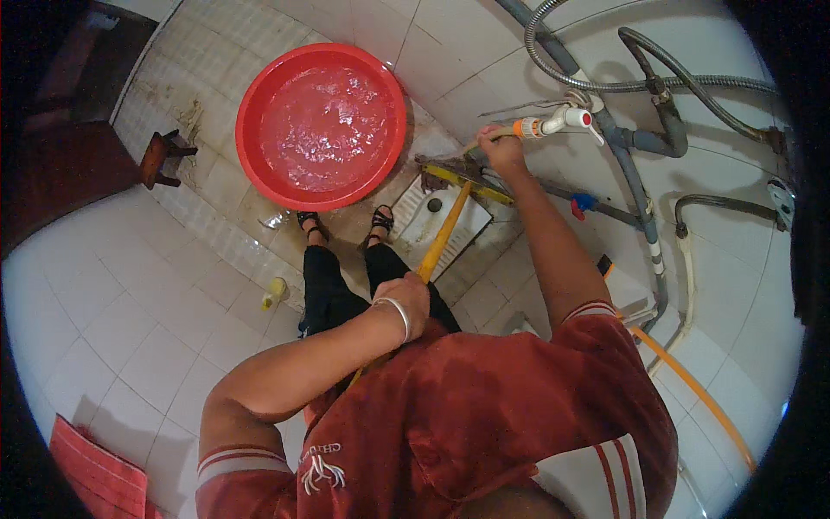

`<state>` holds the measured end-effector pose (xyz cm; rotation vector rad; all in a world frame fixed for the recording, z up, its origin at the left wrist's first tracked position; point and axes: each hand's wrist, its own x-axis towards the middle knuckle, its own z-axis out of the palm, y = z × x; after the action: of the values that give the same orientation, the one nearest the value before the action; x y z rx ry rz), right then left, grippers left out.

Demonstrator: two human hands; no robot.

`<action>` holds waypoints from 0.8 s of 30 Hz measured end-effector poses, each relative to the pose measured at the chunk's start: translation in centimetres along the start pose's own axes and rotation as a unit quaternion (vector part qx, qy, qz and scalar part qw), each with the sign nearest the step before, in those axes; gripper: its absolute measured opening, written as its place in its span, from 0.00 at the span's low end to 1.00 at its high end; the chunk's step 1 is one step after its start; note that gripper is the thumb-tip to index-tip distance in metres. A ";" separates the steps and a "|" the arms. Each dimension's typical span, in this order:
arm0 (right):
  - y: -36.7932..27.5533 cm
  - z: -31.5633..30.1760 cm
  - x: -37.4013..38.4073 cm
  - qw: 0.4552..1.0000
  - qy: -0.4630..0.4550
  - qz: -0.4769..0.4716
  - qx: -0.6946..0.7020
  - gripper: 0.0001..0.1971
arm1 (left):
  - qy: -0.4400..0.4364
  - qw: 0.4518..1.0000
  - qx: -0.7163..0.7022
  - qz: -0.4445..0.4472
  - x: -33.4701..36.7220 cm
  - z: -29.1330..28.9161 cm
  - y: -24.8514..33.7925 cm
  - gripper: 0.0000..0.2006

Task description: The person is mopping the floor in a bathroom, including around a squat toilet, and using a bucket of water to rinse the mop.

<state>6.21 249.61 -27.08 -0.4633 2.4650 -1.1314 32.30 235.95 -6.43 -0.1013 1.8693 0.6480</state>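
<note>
My left hand (404,303), with a silvery bangle at its wrist, is closed around a long yellow handle (445,233). That handle slopes up to a yellow and dark cross-head (467,184), like a floor squeegee or brush, above the drain area. My right hand (503,156) reaches to the wall and is closed on a hose end, just beside the orange connector (523,129) of a white tap (566,119) with a red cap. The fingers partly hide the hose. A large red basin (248,143) of rippling water stands on the floor ahead.
A white squat pan (471,227) lies under the yellow handle. Grey pipes (618,160), a blue valve (584,204) and an orange hose (700,394) run along the right wall. At left are a small wooden stool (161,162), a yellowish object (275,291) and a red cloth (99,467).
</note>
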 end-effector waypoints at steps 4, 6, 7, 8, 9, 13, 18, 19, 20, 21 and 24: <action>-0.3 -1.0 -0.7 0.999 0.012 -0.013 -0.039 0.11 | 0.016 1.000 0.012 -0.011 0.4 0.3 0.4 0.21; -0.3 -1.3 -0.8 0.996 0.003 -0.017 -0.089 0.11 | 0.006 1.000 -0.001 -0.001 0.2 0.2 0.1 0.22; 0.2 -1.5 -0.9 0.998 0.018 -0.030 -0.060 0.11 | -0.004 1.000 -0.012 0.011 0.0 0.0 0.0 0.23; 0.7 -1.7 -0.9 0.998 0.032 -0.044 -0.032 0.11 | -0.004 1.000 -0.009 0.014 -0.1 0.0 0.0 0.23; 1.2 -2.0 -0.9 0.998 0.035 -0.042 -0.034 0.11 | 0.007 0.999 0.024 0.025 -0.4 0.1 -0.2 0.23; 0.9 -2.5 -0.8 0.979 0.016 -0.053 -0.194 0.10 | 0.014 1.000 -0.015 -0.010 -0.4 0.5 -1.1 0.23; -1.5 -2.8 -1.0 0.974 -0.013 0.041 -0.223 0.12 | 0.007 0.999 -0.014 -0.030 -0.5 0.2 -1.8 0.24; -1.1 -3.0 -0.8 0.964 -0.011 0.047 -0.262 0.14 | -0.014 0.999 -0.029 -0.039 -0.7 0.0 -1.8 0.24; -0.8 -3.1 -0.8 0.952 -0.010 0.052 -0.301 0.15 | -0.014 0.999 -0.028 -0.037 -0.7 0.0 -1.9 0.24; -0.4 -3.3 -0.9 0.952 -0.008 0.053 -0.302 0.15 | -0.005 0.999 -0.038 -0.027 -0.8 0.0 -2.1 0.24; -1.3 -3.3 -1.3 0.936 0.015 0.020 -0.352 0.17 | 0.009 0.998 -0.056 -0.015 -1.0 0.0 -2.9 0.24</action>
<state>5.97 251.54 -23.80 -0.5820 2.8396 -0.1945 33.76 233.33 -6.69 -0.2079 1.8440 0.7342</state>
